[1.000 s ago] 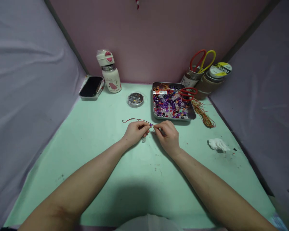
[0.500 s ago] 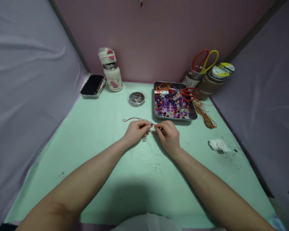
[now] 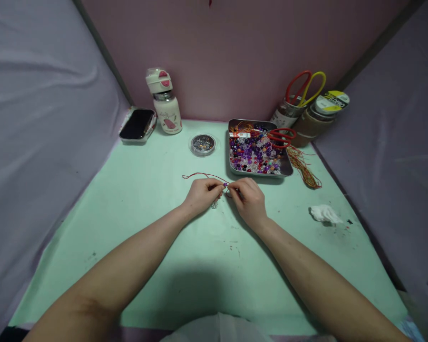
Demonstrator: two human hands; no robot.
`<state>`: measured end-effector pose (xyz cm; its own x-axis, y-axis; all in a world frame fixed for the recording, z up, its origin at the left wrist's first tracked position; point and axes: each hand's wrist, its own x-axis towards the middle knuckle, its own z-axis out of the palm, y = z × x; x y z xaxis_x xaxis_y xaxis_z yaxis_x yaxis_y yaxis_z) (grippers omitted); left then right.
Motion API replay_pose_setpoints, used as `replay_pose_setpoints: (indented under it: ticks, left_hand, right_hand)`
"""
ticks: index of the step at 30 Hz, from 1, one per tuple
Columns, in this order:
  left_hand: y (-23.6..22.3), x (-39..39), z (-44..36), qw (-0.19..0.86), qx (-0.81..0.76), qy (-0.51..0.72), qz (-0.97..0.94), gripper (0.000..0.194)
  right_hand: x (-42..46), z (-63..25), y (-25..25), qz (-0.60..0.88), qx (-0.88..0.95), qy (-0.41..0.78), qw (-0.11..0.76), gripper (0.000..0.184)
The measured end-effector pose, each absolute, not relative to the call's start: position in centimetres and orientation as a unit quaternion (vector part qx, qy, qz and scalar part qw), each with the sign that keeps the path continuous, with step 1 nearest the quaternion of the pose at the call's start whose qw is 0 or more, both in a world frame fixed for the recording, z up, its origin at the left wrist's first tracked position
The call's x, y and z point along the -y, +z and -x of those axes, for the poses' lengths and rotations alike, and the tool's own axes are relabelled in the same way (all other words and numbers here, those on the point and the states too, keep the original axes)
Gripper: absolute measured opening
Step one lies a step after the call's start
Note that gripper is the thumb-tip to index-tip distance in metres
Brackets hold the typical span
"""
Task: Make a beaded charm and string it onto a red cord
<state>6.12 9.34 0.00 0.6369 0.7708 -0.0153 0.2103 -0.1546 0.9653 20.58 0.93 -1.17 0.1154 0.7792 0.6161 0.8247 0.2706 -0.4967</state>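
Observation:
Between the fingertips of my two hands sits a small purple bead point(image 3: 225, 185). My left hand point(image 3: 202, 194) pinches it from the left, thumb against forefinger. My right hand point(image 3: 248, 199) is closed in a pinch on a thin red cord right beside the bead. From the hands the red cord point(image 3: 196, 175) runs left over the table and ends in a loop. A few clear beads point(image 3: 214, 205) show just below my left fingers. Whether the cord passes through the purple bead is too small to tell.
Behind my right hand stands a metal tray point(image 3: 260, 175) of mixed beads with red-handled scissors point(image 3: 282, 137). A round clear case point(image 3: 203, 144), bottle point(image 3: 167, 109) and phone point(image 3: 138, 124) lie left. Jars point(image 3: 308, 126), a cord bundle point(image 3: 305, 171) and crumpled tissue point(image 3: 325, 214) are right.
Both hands hold nearly the same place. The purple bead shows a little more clearly between the fingertips, and the view has shifted slightly.

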Motion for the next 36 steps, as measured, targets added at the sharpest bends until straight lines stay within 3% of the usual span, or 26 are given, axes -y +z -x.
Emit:
replay_pose_setpoints:
  ticks: [10,36]
  left_hand:
    - [-0.16,-9.06,-6.22,0.519,-0.347,0.251,-0.740,0.019]
    - [-0.07,-9.16,-6.43,0.569,-0.361,0.286,-0.681,0.019]
  right_hand:
    - [-1.04,-20.44,-1.23,0.610,0.648,-0.002,0.455,0.010]
    - [-1.08,-20.43,-1.34,0.621,0.614,0.006,0.488,0.009]
